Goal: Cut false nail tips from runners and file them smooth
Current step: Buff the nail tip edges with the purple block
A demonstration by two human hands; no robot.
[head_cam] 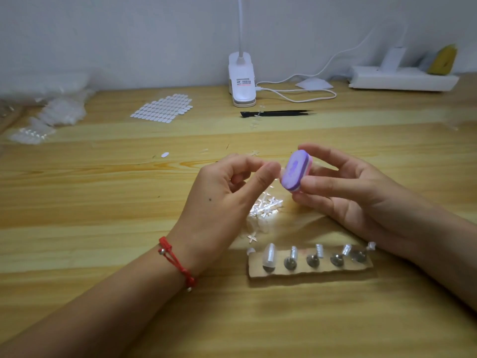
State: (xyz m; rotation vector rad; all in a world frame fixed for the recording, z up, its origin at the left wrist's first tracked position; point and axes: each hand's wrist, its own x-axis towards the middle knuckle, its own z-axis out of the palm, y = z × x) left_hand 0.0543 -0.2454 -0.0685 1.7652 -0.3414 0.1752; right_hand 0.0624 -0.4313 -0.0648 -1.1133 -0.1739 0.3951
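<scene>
The right hand's fingers pinch a purple buffer block; the left hand's fingers pinch a clear nail tip against it. The lamp clip's label is unreadable.

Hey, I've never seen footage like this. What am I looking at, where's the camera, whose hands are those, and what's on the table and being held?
No machine here: a person's two bare hands, filmed by one camera worn on their head, looking down. The right hand grips a purple filing block. The left hand pinches a small clear piece beside it, likely a nail tip. On the wooden table lie a pile of clear offcuts, a cardboard strip of small stands, black tweezers, a sheet of pale ovals and a clip lamp.
</scene>
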